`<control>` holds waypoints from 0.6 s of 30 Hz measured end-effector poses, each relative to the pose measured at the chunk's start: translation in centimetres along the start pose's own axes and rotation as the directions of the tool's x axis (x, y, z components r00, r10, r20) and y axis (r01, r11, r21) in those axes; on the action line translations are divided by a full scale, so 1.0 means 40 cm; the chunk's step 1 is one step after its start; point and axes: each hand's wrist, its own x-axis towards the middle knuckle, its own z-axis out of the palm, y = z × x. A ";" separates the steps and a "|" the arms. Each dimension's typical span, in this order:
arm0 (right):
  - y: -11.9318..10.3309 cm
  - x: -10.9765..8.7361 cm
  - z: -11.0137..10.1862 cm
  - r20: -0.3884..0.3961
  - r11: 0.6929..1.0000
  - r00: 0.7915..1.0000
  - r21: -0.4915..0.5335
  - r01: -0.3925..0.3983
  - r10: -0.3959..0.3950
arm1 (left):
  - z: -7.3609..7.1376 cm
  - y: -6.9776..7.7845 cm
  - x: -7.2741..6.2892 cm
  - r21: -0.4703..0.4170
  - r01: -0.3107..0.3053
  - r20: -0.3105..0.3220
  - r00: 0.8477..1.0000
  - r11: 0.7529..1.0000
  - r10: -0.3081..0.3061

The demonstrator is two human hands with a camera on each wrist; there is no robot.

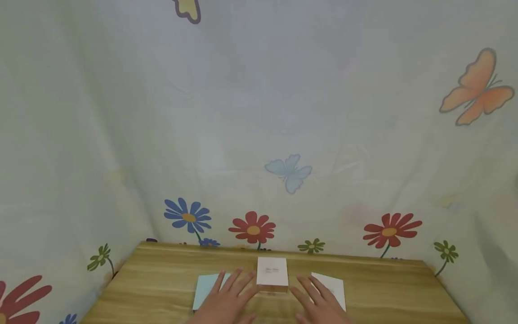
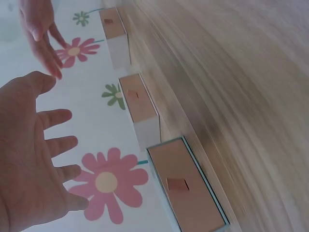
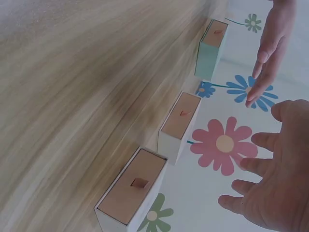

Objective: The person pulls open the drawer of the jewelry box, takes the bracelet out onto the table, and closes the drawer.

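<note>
Three small drawer boxes stand in a row on the wooden table. The light-blue box (image 1: 204,288) is at left, a white box (image 1: 272,271) is in the middle, and another white box (image 1: 339,290) is at right. In the wrist views each has a brown drawer front (image 2: 188,188) with a small pull tab (image 3: 140,182). My left hand (image 1: 226,299) hovers above the blue box with fingers spread, holding nothing. My right hand (image 1: 321,301), fingers also spread, is over the right box and partly hides it. Both hands appear raised clear of the boxes.
The wooden tabletop (image 1: 162,274) reaches back to a pale curtain (image 1: 243,112) printed with flowers and butterflies. Curtain walls also close off the left and right sides. A small dark object (image 1: 151,240) lies at the table's back left corner.
</note>
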 end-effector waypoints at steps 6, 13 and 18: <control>-0.014 0.014 -0.022 0.162 0.996 0.985 0.053 -0.069 0.059 | -0.009 -0.033 -0.016 -0.047 0.039 0.004 0.999 0.998 -0.039; -0.035 0.029 -0.022 0.239 0.988 0.967 0.104 -0.114 0.086 | 0.002 -0.074 -0.045 -0.099 0.087 -0.016 0.996 0.991 -0.089; -0.047 0.046 -0.013 0.254 0.978 0.963 0.162 -0.132 0.088 | -0.002 -0.101 -0.064 -0.138 0.147 0.037 0.989 0.979 -0.143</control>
